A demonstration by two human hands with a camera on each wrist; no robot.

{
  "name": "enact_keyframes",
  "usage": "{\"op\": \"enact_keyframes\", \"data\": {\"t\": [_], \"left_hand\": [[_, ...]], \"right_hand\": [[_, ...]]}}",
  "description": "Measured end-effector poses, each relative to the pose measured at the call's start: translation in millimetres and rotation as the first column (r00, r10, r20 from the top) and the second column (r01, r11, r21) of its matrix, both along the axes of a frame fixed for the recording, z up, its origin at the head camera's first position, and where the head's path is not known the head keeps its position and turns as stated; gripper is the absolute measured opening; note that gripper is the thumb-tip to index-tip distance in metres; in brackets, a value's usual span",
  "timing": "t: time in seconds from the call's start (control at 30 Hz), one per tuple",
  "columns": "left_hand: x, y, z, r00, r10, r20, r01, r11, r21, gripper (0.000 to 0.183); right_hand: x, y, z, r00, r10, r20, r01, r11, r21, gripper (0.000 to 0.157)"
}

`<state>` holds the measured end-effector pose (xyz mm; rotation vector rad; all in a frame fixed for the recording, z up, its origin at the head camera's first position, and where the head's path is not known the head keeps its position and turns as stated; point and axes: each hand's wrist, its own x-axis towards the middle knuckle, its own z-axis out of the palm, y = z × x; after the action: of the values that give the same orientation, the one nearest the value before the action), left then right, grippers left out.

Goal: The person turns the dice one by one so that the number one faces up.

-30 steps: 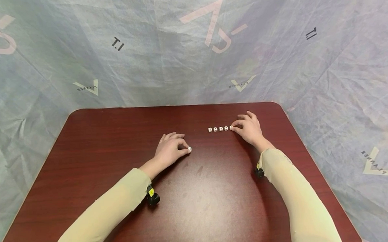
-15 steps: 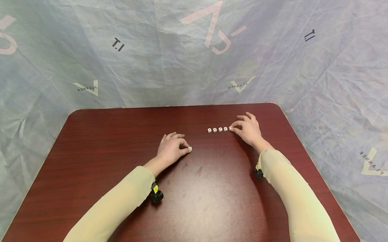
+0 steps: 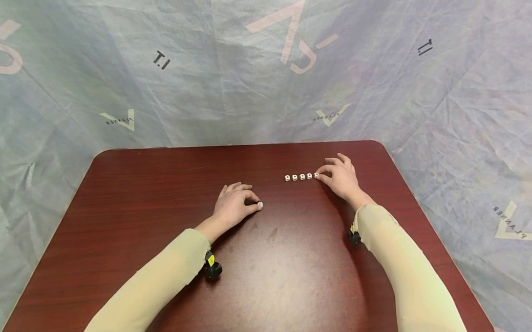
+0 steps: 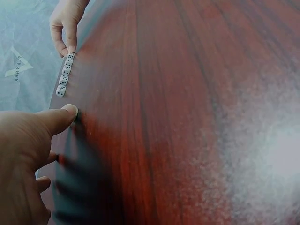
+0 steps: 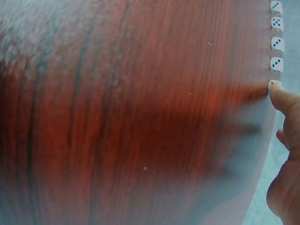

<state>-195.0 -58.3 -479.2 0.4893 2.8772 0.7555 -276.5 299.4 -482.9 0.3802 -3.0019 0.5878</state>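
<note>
A short row of several white dice (image 3: 302,177) lies toward the back of the table, right of centre. At its right end my right hand (image 3: 341,178) pinches the last die (image 3: 316,175) between thumb and index finger, its other fingers spread. The right wrist view shows a red pip on that die (image 5: 273,84) beside the thumb tip; its neighbour (image 5: 277,64) has blue pips. Nearer to me and left of the row, my left hand (image 3: 234,204) pinches a separate die (image 3: 260,205). In the left wrist view the thumb mostly hides this die.
The dark red-brown wooden table (image 3: 159,191) has rounded corners and a bright glare toward the front. Grey printed sheeting (image 3: 233,86) hangs around its back and sides. A small black camera (image 3: 213,269) hangs at the left cuff, another (image 3: 354,236) at the right.
My left forearm has shifted slightly to the right. Both hands keep pinching their dice in nearly the same places, and the row has not moved.
</note>
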Motion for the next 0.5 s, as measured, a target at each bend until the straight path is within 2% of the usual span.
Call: {"op": "enact_keyframes", "data": {"t": [0.5], "left_hand": [[-0.7,-2.0,-0.5,0.999,-0.017,-0.030,0.017,1.000,-0.006,0.018]], "right_hand": [[0.7,1.2,-1.1,1.000,0.006,-0.009,-0.006,1.000,-0.014,0.015]]}}
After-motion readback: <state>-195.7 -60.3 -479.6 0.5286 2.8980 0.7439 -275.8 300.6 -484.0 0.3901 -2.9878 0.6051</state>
